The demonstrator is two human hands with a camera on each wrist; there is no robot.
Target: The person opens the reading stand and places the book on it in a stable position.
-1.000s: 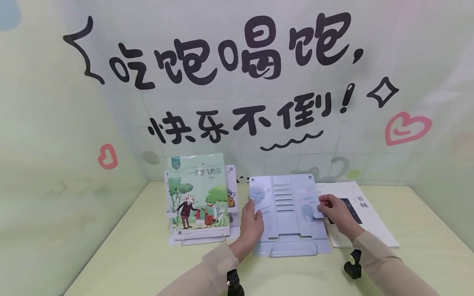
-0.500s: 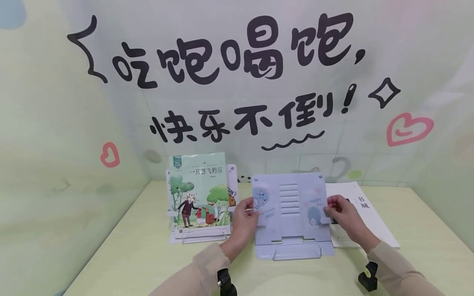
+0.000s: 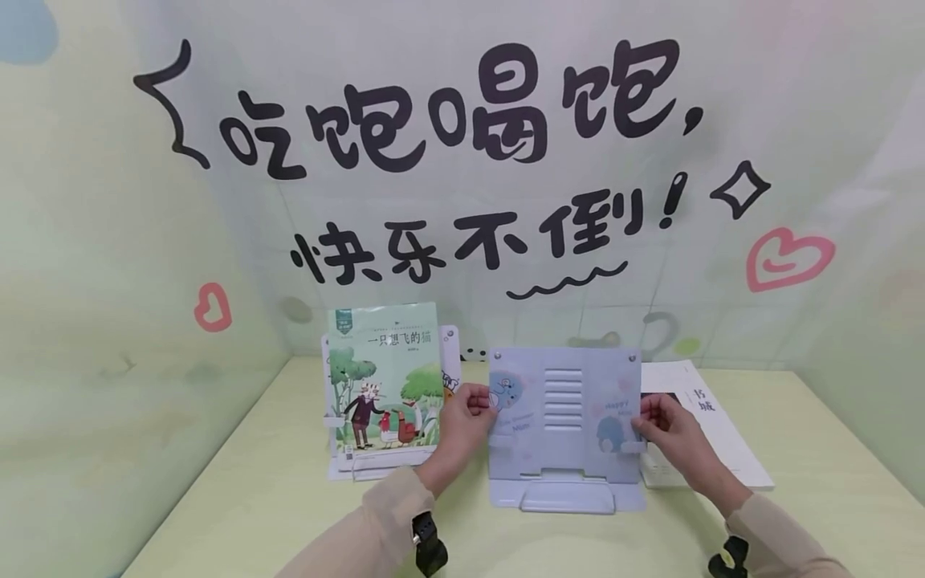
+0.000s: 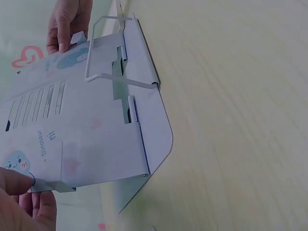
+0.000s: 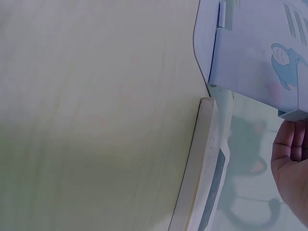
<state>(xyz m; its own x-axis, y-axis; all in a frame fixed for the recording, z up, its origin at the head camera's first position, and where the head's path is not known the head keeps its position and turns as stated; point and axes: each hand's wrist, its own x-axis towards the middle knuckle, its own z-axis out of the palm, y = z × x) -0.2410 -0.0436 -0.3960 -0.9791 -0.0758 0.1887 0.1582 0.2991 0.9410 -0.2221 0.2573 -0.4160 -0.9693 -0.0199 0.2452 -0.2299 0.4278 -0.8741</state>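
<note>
A pale lilac metal book stand (image 3: pixel 535 461) with blue dinosaur prints stands upright on the table, its slotted back panel facing me. My left hand (image 3: pixel 462 421) pinches the panel's left edge between thumb and fingers. At the opposite edge, just above a small side clip, my right hand (image 3: pixel 675 433) pinches the panel too. In the left wrist view, a page-holding bar (image 4: pixel 101 76) juts out from the stand's base. The right wrist view has the fingers of that hand (image 5: pixel 291 163) at the folded side clip (image 5: pixel 294 114).
To the left, a green picture book (image 3: pixel 390 365) leans on a second stand (image 3: pixel 451 347). A thick white book (image 3: pixel 730 437) lies on the table (image 3: pixel 289 498) at the right, partly behind the lilac stand. A printed backdrop (image 3: pixel 405 193) rises behind everything.
The lilac stand's back panel looks wider and flatter, its side parts spread outward. My hands have moved farther apart, the left one going left and the right one right.
</note>
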